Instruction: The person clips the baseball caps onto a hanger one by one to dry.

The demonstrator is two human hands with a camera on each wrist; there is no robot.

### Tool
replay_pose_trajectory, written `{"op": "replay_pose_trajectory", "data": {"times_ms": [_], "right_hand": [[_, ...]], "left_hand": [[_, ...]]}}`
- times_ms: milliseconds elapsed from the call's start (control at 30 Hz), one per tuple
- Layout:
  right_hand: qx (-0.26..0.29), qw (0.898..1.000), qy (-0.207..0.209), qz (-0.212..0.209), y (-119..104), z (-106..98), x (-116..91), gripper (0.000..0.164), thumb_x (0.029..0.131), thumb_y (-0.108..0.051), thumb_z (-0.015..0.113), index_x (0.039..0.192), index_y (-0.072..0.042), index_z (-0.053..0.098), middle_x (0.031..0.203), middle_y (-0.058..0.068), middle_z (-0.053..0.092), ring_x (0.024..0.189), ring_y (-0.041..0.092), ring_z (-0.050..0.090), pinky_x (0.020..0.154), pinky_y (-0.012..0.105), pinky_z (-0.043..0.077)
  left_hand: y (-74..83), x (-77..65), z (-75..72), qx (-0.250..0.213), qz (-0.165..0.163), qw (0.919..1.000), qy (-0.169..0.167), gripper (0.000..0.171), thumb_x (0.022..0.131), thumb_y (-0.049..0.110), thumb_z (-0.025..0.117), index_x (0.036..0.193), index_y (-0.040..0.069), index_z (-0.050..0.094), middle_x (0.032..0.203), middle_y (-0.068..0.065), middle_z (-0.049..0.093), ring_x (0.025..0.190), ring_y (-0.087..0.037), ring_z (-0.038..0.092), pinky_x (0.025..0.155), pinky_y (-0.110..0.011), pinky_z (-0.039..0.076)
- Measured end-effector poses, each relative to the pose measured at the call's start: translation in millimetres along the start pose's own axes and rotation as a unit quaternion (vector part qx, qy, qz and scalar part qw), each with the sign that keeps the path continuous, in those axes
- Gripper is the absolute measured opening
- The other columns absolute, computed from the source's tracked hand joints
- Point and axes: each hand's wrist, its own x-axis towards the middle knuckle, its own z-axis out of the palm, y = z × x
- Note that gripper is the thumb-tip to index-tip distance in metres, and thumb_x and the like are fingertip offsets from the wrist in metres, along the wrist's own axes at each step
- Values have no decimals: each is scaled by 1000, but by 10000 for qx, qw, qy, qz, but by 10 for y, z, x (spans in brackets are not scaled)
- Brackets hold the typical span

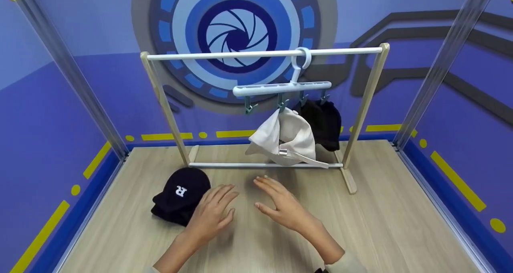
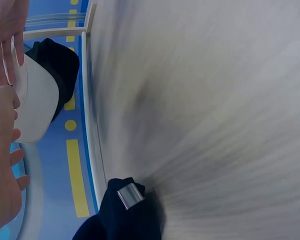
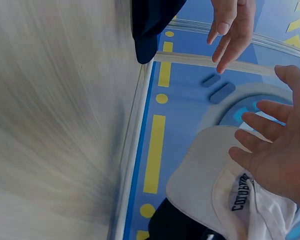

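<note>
My left hand is held over the table with its fingers loosely extended, holding nothing. Beside it lies a dark navy cap with a white letter R, apparently on top of another dark cap. My right hand, fingers extended too, faces the left across a small gap. Behind the hands, a white cap hangs from a clip of a pale blue hanger. Farther back a black cap hangs from the hanger's right-hand clips. At the hanger's left end, one clip holds nothing.
The hanger hooks over the white top bar of a rack with wooden side posts. Its feet stand on the wooden table. Blue patterned walls enclose the back and sides, with metal posts in the corners.
</note>
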Motion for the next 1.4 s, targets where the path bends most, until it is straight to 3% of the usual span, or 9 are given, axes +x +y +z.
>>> {"op": "replay_pose_trajectory", "data": {"times_ms": [200,433,800,933,1200,1400], "right_hand": [[-62,9997,-254,23,-31,158,9,64,95,-51,47,146,-15,37,151,4,34,141,29,23,111,48,26],[-303,9970,-695,132,-57,413,57,75,91,-58,47,151,-19,24,155,4,24,144,32,13,111,51,25],[-526,9933,-1016,-147,-198,786,161,84,88,-61,51,153,-25,12,157,1,16,143,31,15,112,50,25],[-567,9922,-1095,-200,-219,889,200,86,87,-63,51,153,-23,13,157,2,17,144,30,14,111,51,24],[-751,9904,-1108,-338,-247,1023,242,86,86,-62,53,151,-15,23,155,6,26,142,31,21,113,45,24],[-739,9885,-1271,-355,-286,1097,291,88,84,-61,57,152,-19,19,156,5,21,143,30,18,113,44,23]], "left_hand": [[-78,-133,0,300,-154,9985,-424,47,87,36,62,131,22,54,143,-4,44,129,-28,41,103,-57,31],[-174,-212,3,501,-337,9961,-643,58,84,44,67,136,26,51,147,-5,40,134,-31,36,106,-59,26],[-279,-373,-123,386,-895,9867,-1304,80,81,60,63,148,30,33,156,1,22,142,-30,22,109,-61,17],[-327,-433,-163,400,-1022,9866,-1204,85,77,61,66,148,28,33,157,2,20,142,-31,22,109,-60,18],[-426,-545,-211,471,-1273,9850,-1067,113,66,63,75,153,24,15,158,-3,15,142,-34,18,107,-62,20],[-483,-599,-267,645,-1264,9824,-1213,115,65,67,72,153,24,12,159,-4,5,145,-32,5,111,-61,11]]}}
